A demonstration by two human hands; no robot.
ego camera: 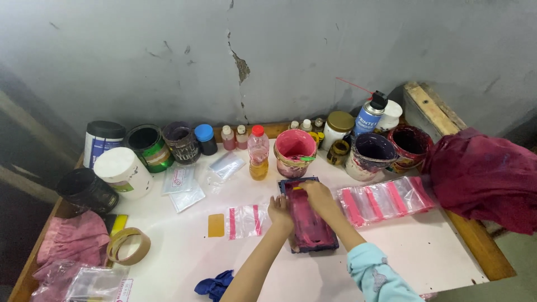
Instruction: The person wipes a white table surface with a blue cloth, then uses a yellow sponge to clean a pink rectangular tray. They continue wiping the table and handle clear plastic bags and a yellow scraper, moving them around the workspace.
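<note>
Both hands work at a small dark-framed printing screen (311,222) smeared with magenta ink, lying flat on the white desk (184,263). The left hand (279,212) rests on the screen's left edge with its fingers (278,202) curled down against the frame, steadying it. The right hand (316,194) sits at the far end of the screen, its fingers (305,187) closed together over something small and yellowish, possibly a squeegee handle, though the view is too coarse to be sure.

Just left of the left hand's fingers lies a clear zip bag with pink stripes (244,221), and beyond it a small tan card (216,225). Just right of the right hand's fingers a row of similar pink-striped bags (385,200) is spread out. Directly beyond the right fingers stands a pink ink tub (295,151), with a small bottle of yellow liquid with a red cap (258,153) to its left and a dark purple ink tub (371,155) to its right. A blue spray can (369,116) stands behind that tub.

Far left of the hands are a white lidded tub (122,171), a black pot (86,190), a roll of tape (128,246) and a pink cloth (72,239). A crumpled maroon cloth (486,179) lies well to the right, and a blue rag (215,283) is near the left forearm.
</note>
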